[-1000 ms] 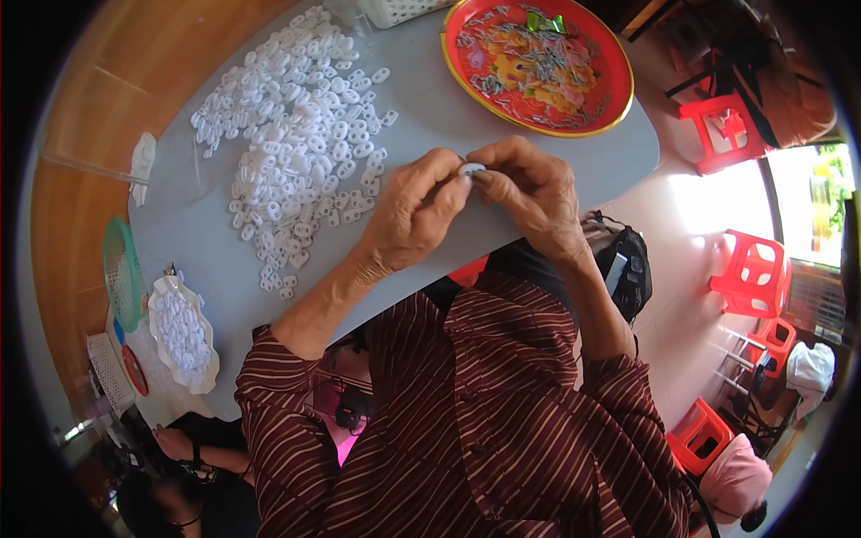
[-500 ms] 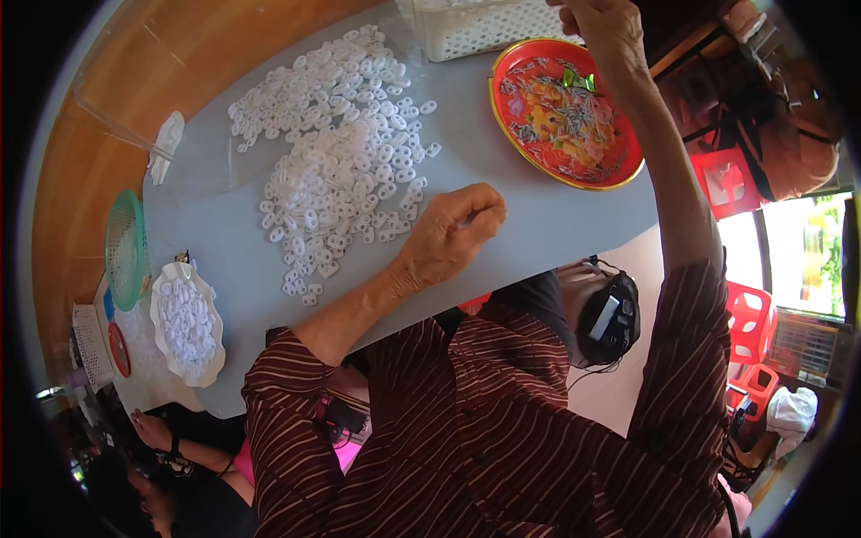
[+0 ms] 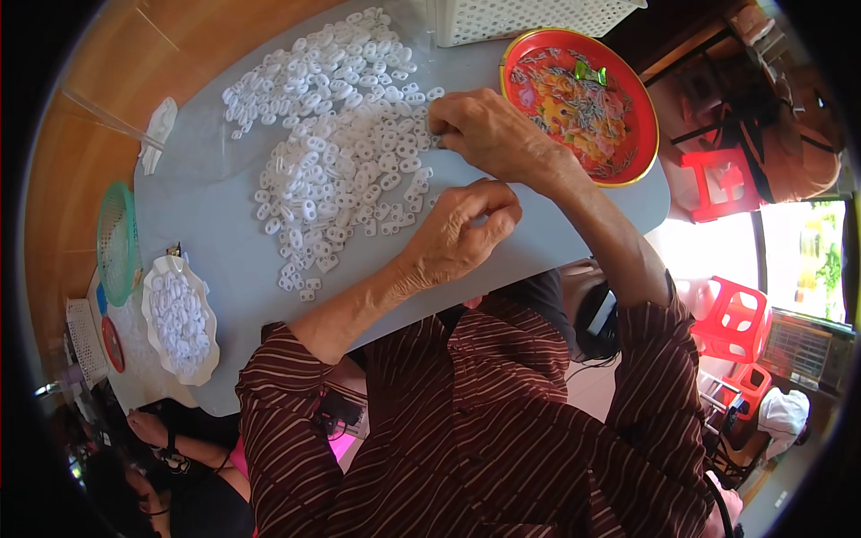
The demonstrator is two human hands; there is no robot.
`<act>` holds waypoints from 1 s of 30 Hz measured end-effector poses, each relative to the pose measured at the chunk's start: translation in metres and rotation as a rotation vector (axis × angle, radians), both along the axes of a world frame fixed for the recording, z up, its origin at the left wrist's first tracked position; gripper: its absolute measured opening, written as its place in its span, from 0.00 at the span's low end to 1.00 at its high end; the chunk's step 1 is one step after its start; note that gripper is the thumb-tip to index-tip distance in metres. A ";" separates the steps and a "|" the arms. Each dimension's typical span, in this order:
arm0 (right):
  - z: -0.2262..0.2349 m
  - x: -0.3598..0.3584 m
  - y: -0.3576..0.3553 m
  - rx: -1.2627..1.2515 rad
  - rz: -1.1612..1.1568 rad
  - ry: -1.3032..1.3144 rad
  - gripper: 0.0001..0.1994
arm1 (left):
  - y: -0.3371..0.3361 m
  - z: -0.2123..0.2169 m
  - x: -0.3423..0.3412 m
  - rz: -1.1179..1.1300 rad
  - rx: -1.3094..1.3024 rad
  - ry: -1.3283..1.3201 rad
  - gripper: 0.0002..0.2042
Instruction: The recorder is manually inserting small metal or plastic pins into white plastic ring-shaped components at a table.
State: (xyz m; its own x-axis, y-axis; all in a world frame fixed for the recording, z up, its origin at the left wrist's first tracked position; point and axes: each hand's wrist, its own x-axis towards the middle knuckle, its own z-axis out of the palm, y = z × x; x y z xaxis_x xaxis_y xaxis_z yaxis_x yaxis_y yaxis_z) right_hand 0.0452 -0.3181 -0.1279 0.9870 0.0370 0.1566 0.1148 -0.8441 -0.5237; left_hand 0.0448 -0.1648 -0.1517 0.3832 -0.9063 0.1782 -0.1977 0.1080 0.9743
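Note:
Across the grey table (image 3: pixel 247 188) lies a large heap of small white oval plastic pieces (image 3: pixel 332 170), many with two holes. My left hand (image 3: pixel 462 229) rests curled at the near right side of the heap; its fingers are closed and whatever they hold is hidden. Just beyond it, my right hand (image 3: pixel 489 130) reaches over the heap's right edge with fingers pinched together, their tips turned away. Right of that hand stands a round red tray (image 3: pixel 641 125) with a gold rim. Many small silvery metal pins (image 3: pixel 587 117) and a shiny green wrapper (image 3: pixel 589 73) lie in it.
A white perforated basket (image 3: pixel 538 20) stands behind the tray. On the left are a scalloped white dish (image 3: pixel 208 354) of white pieces, a green sieve (image 3: pixel 117 242) and a crumpled white tissue (image 3: pixel 160 134). Another person's hand (image 3: pixel 148 429) shows lower left. Red stools (image 3: pixel 731 318) stand at right.
My right hand has come down and left from beyond the red tray to the edge of the white heap. My left hand stays curled in nearly the same place.

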 end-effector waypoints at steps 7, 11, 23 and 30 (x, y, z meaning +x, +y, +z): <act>0.007 -0.016 0.000 0.044 -0.006 0.021 0.04 | 0.001 0.003 0.000 0.006 0.006 -0.012 0.11; 0.016 -0.039 -0.001 0.407 -0.164 -0.120 0.06 | 0.003 -0.001 0.003 0.032 0.045 0.117 0.11; 0.003 -0.103 0.015 0.775 -0.354 -0.145 0.06 | -0.003 -0.004 0.000 0.165 -0.040 0.141 0.12; 0.002 -0.113 0.014 0.872 -0.432 -0.101 0.05 | -0.003 0.000 -0.001 0.179 0.002 0.071 0.10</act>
State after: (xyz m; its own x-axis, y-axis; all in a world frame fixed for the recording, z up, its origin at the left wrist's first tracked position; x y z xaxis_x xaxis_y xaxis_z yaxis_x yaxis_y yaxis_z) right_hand -0.0676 -0.3040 -0.1259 0.8687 -0.4935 0.0417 -0.0353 -0.1457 -0.9887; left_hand 0.0436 -0.1680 -0.1519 0.5495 -0.8232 0.1429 -0.1444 0.0749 0.9867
